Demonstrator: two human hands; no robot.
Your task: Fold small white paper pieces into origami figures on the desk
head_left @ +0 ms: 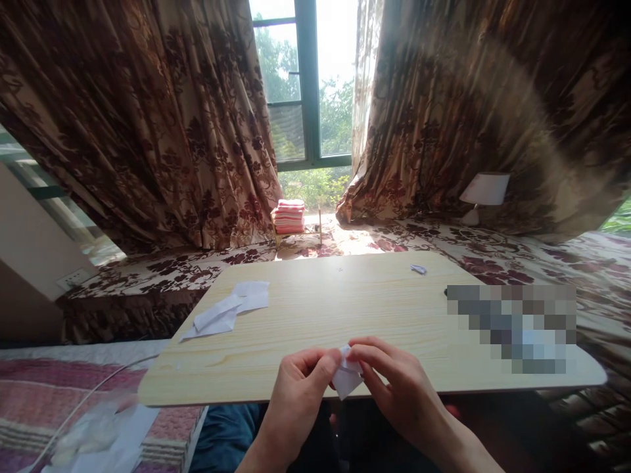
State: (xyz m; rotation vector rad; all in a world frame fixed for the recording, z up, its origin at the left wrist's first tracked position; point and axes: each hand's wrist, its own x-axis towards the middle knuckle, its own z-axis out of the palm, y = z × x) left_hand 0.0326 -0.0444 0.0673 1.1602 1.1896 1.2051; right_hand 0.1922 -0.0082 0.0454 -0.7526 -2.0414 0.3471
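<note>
Between my two hands, just above the table's near edge, is a small folded piece of white paper. My left hand pinches its upper left side with thumb and curled fingers. From the other side, my right hand grips the top right of the paper between thumb and fingertips. The paper's lower part hangs down to a point; its upper part is partly hidden by my fingers. Several loose white paper pieces lie overlapping on the left of the wooden table.
A small folded paper piece lies near the table's far right corner. A pixelated area covers something at the right. Beyond the table stand a small rack with stacked pink cloths and a white lamp. A cable runs at the left.
</note>
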